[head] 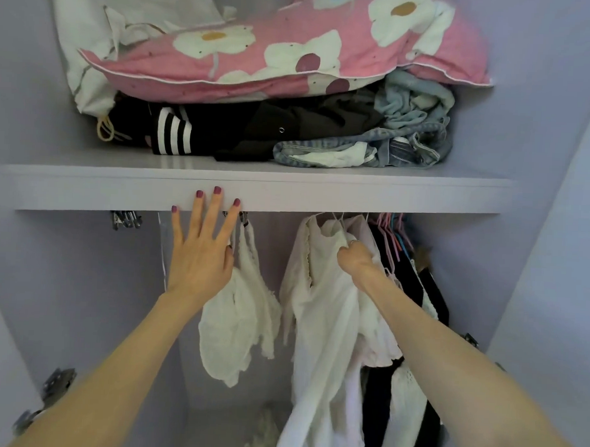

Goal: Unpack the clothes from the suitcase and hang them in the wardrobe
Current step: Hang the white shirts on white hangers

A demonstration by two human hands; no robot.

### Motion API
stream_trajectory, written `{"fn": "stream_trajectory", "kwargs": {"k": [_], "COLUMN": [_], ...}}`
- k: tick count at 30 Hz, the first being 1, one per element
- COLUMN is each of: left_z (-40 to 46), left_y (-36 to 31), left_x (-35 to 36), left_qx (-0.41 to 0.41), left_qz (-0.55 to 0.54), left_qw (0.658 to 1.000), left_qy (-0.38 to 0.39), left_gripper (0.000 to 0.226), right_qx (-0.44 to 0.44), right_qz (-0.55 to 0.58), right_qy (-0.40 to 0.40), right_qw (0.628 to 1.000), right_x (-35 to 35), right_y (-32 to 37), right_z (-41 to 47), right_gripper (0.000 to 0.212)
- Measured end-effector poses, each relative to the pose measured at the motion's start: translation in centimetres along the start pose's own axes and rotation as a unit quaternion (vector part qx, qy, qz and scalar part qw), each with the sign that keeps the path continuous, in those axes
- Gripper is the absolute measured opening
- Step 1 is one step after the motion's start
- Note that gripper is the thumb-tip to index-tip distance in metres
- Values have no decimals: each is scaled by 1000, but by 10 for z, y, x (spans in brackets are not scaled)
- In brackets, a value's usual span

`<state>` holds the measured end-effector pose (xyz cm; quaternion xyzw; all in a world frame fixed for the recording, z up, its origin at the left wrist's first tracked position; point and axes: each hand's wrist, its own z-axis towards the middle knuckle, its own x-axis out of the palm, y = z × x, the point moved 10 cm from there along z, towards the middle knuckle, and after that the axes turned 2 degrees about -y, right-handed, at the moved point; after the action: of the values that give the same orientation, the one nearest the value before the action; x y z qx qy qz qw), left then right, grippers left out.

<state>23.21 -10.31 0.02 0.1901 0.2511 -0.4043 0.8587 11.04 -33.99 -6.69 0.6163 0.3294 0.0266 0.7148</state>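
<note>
I am at the wardrobe. My left hand is flat and spread out, holding nothing, with its fingertips up against the front edge of the shelf in the middle of the frame. My right hand is curled tight around the top of a white shirt, just right of the middle, up near the neck where the hanger goes.

The white shirt hangs down long and loose below my fist. It looks soft, thin and light, so I think it will flop and swing, and it could slip off its hanger if I let go too soon. The best place to hold it is right at the top, by the hanger, not by a sleeve. The hook is hidden under the shelf, so I cannot tell if it is on the rail yet.

To the left of it hangs a small white lacy top. To the right are dark clothes on pink hangers. Up on the shelf sit a pink flower pillow and folded jeans.
</note>
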Motion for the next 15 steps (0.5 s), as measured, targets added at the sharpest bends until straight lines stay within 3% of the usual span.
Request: {"fn": "stream_trajectory", "kwargs": {"k": [8,15], "left_z": [1,0], "left_y": [6,2], "left_x": [11,13], "left_qx": [7,-15], "left_qz": [18,8], "left_qw": [999,999], "left_qy": [-44,-40], "left_gripper": [89,94], "right_qx": [81,132], "right_qz": [-2,-20], "right_qy": [-10,-20], "right_qw": [997,991], "right_x": [30,28], "right_y": [-27,-62], "right_z": [36,36], "right_gripper": [39,48]}}
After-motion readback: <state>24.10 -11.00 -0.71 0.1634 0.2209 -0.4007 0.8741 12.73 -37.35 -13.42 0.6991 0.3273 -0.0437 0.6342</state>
